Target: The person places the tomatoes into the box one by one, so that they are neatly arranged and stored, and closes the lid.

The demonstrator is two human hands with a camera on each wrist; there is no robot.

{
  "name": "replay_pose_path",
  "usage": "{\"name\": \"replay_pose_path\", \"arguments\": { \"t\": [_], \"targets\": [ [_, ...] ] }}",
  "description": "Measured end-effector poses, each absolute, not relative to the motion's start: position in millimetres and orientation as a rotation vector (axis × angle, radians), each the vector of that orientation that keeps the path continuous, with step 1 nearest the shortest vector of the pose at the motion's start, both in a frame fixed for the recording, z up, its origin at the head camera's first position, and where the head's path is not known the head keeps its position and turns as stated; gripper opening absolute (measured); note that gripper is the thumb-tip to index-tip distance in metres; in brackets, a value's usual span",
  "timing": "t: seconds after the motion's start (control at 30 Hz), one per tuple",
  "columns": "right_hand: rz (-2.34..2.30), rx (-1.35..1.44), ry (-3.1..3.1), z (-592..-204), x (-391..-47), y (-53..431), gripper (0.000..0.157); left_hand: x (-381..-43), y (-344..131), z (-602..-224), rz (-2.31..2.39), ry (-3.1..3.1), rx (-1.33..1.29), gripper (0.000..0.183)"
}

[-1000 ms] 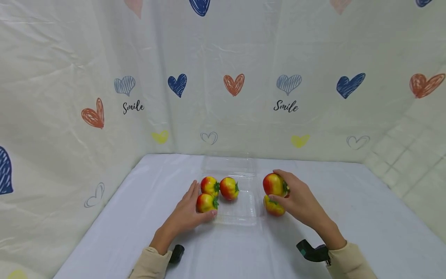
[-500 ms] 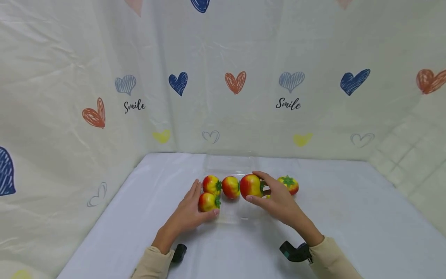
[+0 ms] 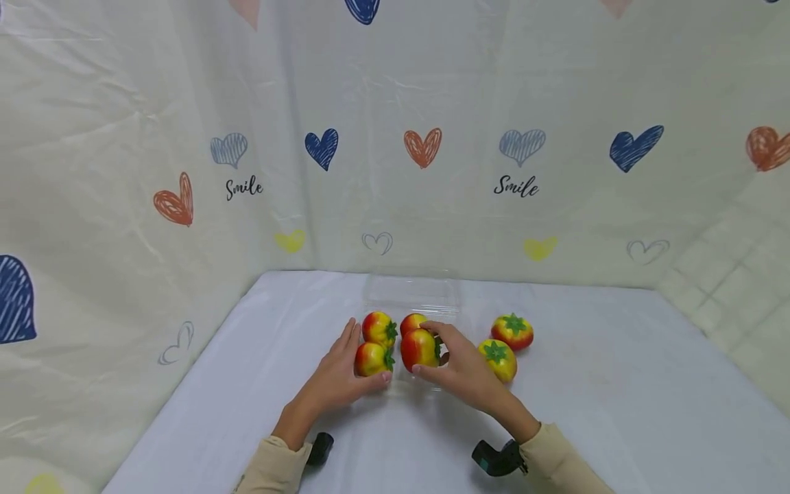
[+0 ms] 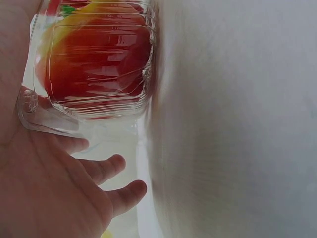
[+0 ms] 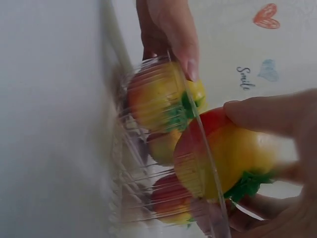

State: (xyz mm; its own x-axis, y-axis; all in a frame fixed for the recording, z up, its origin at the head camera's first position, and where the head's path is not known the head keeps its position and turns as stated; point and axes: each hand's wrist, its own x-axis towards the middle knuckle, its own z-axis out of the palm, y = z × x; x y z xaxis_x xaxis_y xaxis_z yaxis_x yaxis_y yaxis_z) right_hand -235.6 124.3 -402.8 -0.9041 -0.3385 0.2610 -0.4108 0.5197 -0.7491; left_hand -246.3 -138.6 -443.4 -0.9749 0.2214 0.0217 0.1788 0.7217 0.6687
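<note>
A clear plastic clamshell box point(image 3: 396, 384) lies with its lid point(image 3: 412, 291) folded back. Two red-and-yellow persimmons point(image 3: 373, 359) with green leafy tops sit along its left side, and a third persimmon point(image 3: 412, 321) is at the back right. My left hand point(image 3: 336, 377) rests along the box's left wall, fingers extended, thumb at the front rim. In the left wrist view, the palm point(image 4: 54, 193) lies close against the ribbed wall. My right hand point(image 3: 469, 374) grips another persimmon point(image 5: 218, 158) between thumb and fingers, at the box's right rim, its leafy top turned toward the palm.
Two more persimmons, one at the back point(image 3: 513, 332) and one nearer point(image 3: 498, 359), stand on the white tablecloth point(image 3: 592, 384) right of the box. A heart-printed curtain point(image 3: 426, 206) hangs behind the table. Dark wrist-camera mounts point(image 3: 496, 458) stick out beside the sleeves.
My right hand has carried a persimmon leftward from beside the box to over its front right part. The left hand keeps its place at the box.
</note>
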Motion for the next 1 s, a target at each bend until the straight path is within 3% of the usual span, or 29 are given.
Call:
{"name": "replay_pose_path", "arguments": {
  "t": [0.43,0.7,1.0],
  "targets": [
    [1.251,0.655,-2.757,-409.4,-234.7,115.7,0.064,-246.1,-139.0,-442.3,1.101,2.865,0.372,0.124],
    [1.231,0.75,-2.755,-411.0,-236.1,118.8,0.044,-244.5,-138.2,-441.2,1.101,2.868,0.395,0.124],
    [1.244,0.741,-2.761,-411.5,-236.2,118.1,0.045,-243.9,-138.3,-443.4,1.088,2.878,0.376,0.124]
  ]
}}
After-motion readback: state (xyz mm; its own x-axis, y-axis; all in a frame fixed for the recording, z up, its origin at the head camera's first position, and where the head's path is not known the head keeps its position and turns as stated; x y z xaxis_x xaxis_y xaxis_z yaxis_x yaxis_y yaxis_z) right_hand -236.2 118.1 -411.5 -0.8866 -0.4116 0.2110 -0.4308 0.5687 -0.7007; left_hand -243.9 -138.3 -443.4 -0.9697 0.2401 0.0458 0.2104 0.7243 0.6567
